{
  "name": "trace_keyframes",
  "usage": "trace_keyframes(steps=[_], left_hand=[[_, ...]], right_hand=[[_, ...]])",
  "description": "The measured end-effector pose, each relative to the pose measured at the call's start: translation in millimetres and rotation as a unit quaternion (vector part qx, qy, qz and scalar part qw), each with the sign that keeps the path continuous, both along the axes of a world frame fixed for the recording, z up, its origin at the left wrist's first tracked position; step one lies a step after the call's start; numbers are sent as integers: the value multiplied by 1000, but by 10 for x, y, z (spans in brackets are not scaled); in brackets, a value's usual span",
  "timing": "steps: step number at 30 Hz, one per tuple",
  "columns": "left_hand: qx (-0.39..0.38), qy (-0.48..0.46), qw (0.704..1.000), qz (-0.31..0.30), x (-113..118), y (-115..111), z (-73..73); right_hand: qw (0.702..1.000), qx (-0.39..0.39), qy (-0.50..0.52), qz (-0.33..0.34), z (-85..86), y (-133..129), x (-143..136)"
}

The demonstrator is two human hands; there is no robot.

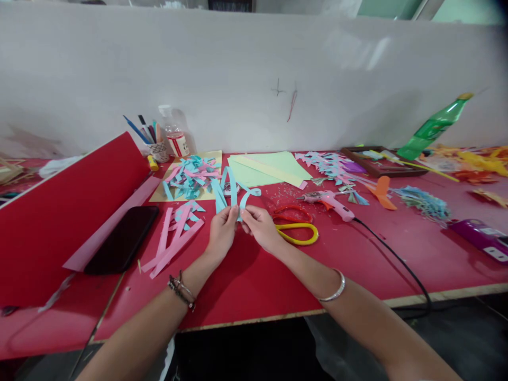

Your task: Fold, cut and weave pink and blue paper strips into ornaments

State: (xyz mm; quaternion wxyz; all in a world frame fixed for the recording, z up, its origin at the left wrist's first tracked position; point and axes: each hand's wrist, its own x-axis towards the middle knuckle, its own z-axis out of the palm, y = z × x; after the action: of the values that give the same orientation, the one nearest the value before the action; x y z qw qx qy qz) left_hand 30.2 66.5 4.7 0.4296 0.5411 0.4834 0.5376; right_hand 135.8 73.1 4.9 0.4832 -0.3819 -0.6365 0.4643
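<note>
Both hands meet over the middle of the red table. Between thumb and fingers, my left hand [224, 230] pinches light blue paper strips [233, 186] that stand up and loop above it. My right hand [260, 225] grips the lower end of a curled blue strip next to it. Left of my hands lie loose pink paper strips [177, 246]. A heap of folded pink and blue paper pieces [192, 177] rests on a yellowish sheet behind them. Close to my right hand are scissors with red and yellow handles [299, 234]; their blades are hidden.
A pink glue gun [329, 202] with a black cord lies at right, near a purple power strip [482, 241]. Green paper sheets [265, 166] are at the back. A phone [123, 241] and a leaning red board [71, 211] occupy the left. A green bottle [432, 129] tilts at back right.
</note>
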Motion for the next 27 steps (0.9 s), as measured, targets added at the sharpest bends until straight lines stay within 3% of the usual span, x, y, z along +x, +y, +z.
trace_keyframes(steps=[7, 14, 19, 23, 26, 27], left_hand=[[11, -6, 1000, 7, -8, 11, -2], [7, -11, 997, 70, -114, 92, 9], [0, 4, 999, 40, -96, 60, 57], [-20, 39, 999, -22, -196, 101, 196], [-37, 124, 987, -94, -422, 233, 427], [-41, 196, 974, -108, -526, 291, 531]], right_hand=[[1000, 8, 8, -9, 17, -9, -1], [997, -44, 51, -32, -44, 67, 49], [998, -49, 41, 2, -30, 59, 48], [998, -54, 14, 20, -24, 60, 41], [998, -63, 1, 23, -33, 69, 34], [998, -65, -2, 24, -36, 70, 33]])
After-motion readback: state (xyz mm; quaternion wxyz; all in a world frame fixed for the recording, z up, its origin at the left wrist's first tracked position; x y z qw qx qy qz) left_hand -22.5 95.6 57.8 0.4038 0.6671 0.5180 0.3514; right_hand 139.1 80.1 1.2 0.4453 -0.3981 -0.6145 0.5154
